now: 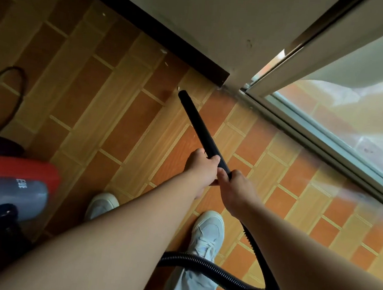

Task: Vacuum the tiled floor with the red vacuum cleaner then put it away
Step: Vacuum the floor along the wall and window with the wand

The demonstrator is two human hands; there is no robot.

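Clasping the black wand [198, 124], the left grip [203, 167] sits ahead, the right grip [236, 191] clenched just behind. Its tip points at the tiled floor [118, 119] near the skirting [163, 34]; the red vacuum cleaner [17, 174] sits to the person's left.

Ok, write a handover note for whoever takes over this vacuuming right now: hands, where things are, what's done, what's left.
Left hand: grips the black wand, ahead of the right.
Right hand: grips the wand's rear end, near the ribbed hose.
Wand tip: near the corner where the dark skirting meets the sliding door track.
Red vacuum cleaner: on the tiled floor at the left, power cord beyond.
Done: unclear how much.
Left: white specks by the skirting, then storing the vacuum.
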